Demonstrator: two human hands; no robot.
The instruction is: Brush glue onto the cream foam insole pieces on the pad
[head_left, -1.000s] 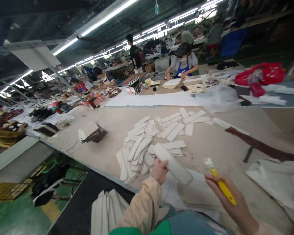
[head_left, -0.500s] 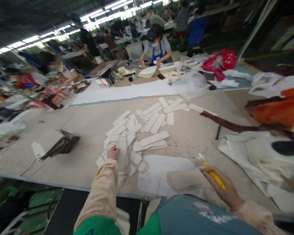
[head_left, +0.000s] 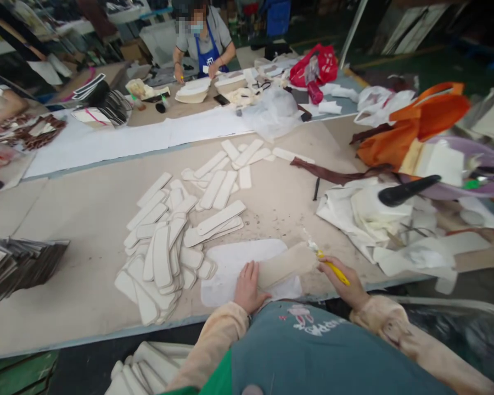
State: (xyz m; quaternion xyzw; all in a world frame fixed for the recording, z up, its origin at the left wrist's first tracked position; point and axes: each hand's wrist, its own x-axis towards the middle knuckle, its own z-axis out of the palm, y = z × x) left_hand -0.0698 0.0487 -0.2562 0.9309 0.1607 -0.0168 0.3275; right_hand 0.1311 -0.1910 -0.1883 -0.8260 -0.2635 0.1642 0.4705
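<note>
My left hand (head_left: 249,285) lies flat with fingers stretched out, touching the left end of a beige panel (head_left: 288,266). Under that panel is a white sheet (head_left: 222,269) with rounded corners. In my right hand (head_left: 348,282) is a yellow-handled brush (head_left: 333,270), gripped by the handle, its whitish bristles at the panel's right end. Whether the bristles press on the panel I cannot tell. To the left of my left hand spreads a loose heap of off-white rounded strips (head_left: 160,258).
A stack of dark-edged panels (head_left: 24,269) stands at the left. Toward the right lie white cloth (head_left: 341,219), a black-handled tool (head_left: 409,191), an orange bag (head_left: 420,126) and a purple basin (head_left: 486,148). Opposite, a person in a blue apron (head_left: 209,46) works at another table.
My left hand has left the strip heap and moved right onto the beige panel. The brush in my right hand is now at the panel's end. The camera view has turned right and downward.
</note>
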